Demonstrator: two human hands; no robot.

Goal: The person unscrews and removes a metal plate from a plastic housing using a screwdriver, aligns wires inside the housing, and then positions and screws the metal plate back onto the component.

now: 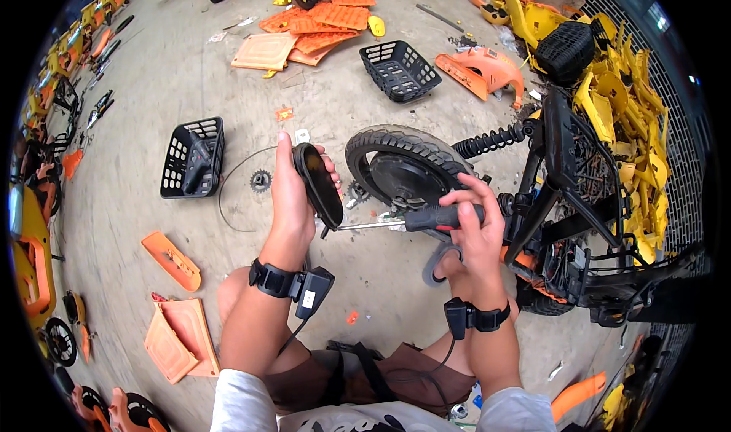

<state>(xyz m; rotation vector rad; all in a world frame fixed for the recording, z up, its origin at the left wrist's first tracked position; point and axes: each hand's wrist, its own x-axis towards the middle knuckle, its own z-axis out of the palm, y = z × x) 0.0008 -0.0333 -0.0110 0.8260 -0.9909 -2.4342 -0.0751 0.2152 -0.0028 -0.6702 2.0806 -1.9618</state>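
Observation:
My left hand (287, 192) is closed around a black oval part (318, 184) with a dark, smooth face, held upright; its exact kind I cannot tell. In my right hand (480, 226) is a screwdriver (430, 218) with a dark grip and a steel shaft. Its shaft points left, and the tip meets or nearly meets the lower end of the oval part. Some right-hand fingers are lifted off the grip. Just beyond the screwdriver lies a bike wheel (403, 162) with a knobbly tyre, joined to a black frame (560, 158) on the right.
A black basket (192, 158) holding a cordless power tool (199, 165) stands at the left. Another black basket (399, 70) lies farther off, near orange panels (316, 28). Yellow parts (624, 112) are heaped at the right. Orange panels (183, 341) lie near my left knee.

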